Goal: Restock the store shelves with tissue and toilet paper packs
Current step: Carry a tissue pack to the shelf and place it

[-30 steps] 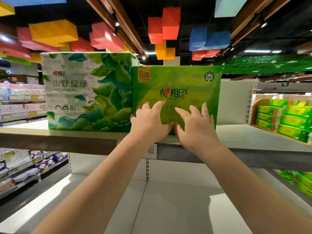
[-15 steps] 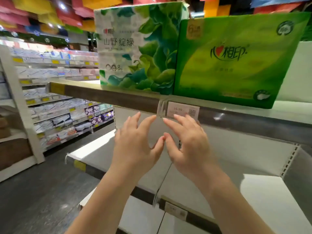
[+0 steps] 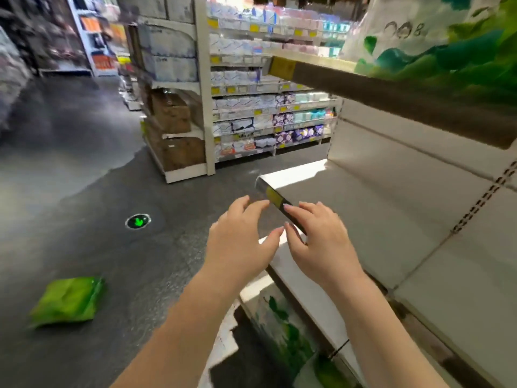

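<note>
Both bare forearms are extended forward from six o'clock, converging toward the centre of the view; the left hand is held palm down with fingers relaxed and slightly spread, nothing being gripped; the right hand is held just beside it at three o'clock, fingers loosely extended toward eleven o'clock, nothing being gripped; the two thumbs are nearly met between them.

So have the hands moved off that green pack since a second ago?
Yes. Both the left hand and right hand have dropped from the top shelf to the lower shelf's edge, empty.
</note>
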